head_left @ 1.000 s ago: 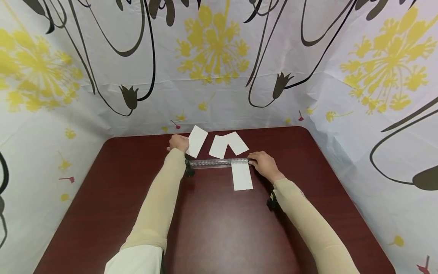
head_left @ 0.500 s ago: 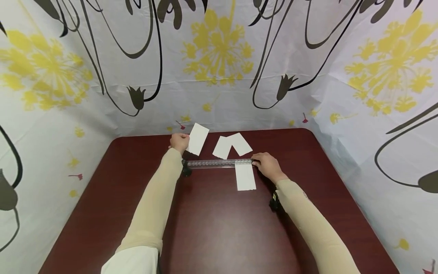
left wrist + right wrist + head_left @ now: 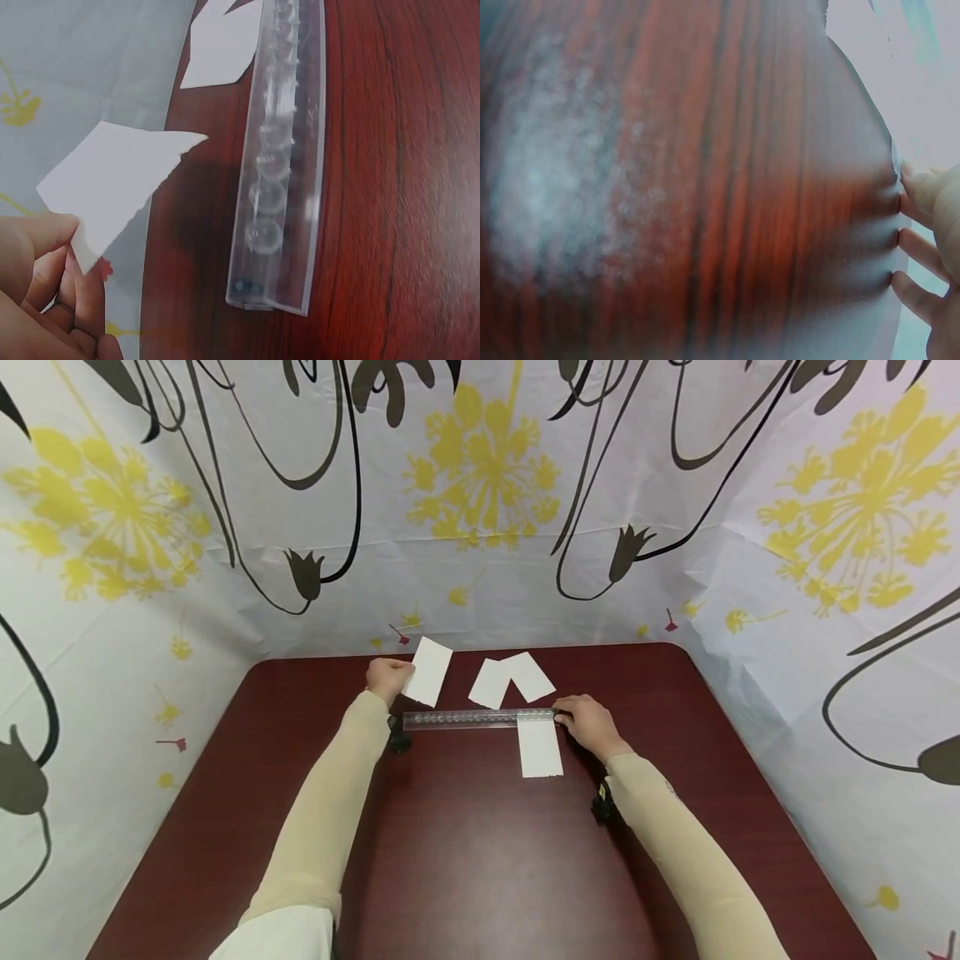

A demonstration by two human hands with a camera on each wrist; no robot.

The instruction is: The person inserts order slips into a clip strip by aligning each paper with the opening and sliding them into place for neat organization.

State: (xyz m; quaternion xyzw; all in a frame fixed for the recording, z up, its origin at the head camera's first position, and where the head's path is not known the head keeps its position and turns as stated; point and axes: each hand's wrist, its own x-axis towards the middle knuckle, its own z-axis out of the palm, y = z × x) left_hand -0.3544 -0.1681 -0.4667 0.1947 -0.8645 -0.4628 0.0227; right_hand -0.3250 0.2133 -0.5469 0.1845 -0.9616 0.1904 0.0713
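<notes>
My left hand (image 3: pixel 386 678) pinches a white paper piece (image 3: pixel 429 672) by its corner between thumb and fingers. In the left wrist view this paper piece (image 3: pixel 112 180) is tilted, with one ragged edge. Below it a clear plastic ruler-like strip (image 3: pixel 461 719) lies crosswise on the table. Seen close, the strip (image 3: pixel 281 161) has an angled profile and a row of round bumps. My right hand (image 3: pixel 588 722) holds the strip's right end, thumb and fingers around it; fingertips (image 3: pixel 911 285) rest on the tabletop. A white paper rectangle (image 3: pixel 540 752) sticks out from under the strip's near side.
Two white paper pieces, a left one (image 3: pixel 489 683) and a right one (image 3: pixel 530 677), lie behind the strip, their tops meeting. The dark red table (image 3: pixel 480 860) ends at a patterned cloth wall (image 3: pixel 510 585) at the back.
My left hand has drawn slightly left relative to the strip with the paper piece in its fingers. The right hand keeps its place at the strip's end. The head view has shifted a little.
</notes>
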